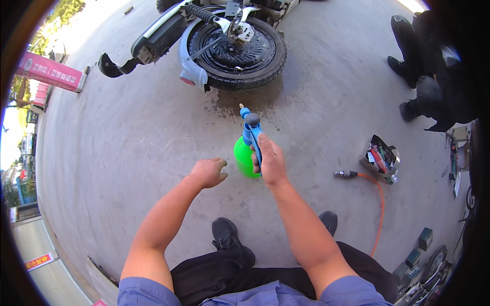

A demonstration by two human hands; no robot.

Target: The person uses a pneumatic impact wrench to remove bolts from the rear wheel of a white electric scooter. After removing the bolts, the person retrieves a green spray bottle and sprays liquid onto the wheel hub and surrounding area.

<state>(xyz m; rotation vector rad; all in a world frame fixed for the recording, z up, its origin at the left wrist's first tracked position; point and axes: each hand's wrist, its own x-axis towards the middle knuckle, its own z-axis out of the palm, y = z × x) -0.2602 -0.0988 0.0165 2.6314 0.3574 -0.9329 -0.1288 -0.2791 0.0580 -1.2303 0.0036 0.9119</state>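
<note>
My right hand (270, 160) is closed round the blue handle of a pump spray bottle (244, 156), which has a bright green body and a dark grey pump knob. The bottle is upright in front of me, its nozzle aimed ahead at a wheel. My left hand (208, 172) hangs just left of the bottle, apart from it, fingers loosely bent and thumb away from them, holding nothing. Beyond the nozzle, a scooter (163, 31) lies on its side, its black-tyred wheel (244, 53) turned toward me. A dark wet patch (252, 102) spreads on the concrete below the tyre.
At right stands an open bag (393, 162) of tools. Beside it lies an orange air hose (381, 204) with a metal coupling. Two people in dark clothes (429, 66) are at the upper right. Dark boxes (425, 237) sit at lower right, a red sign (53, 71) at left.
</note>
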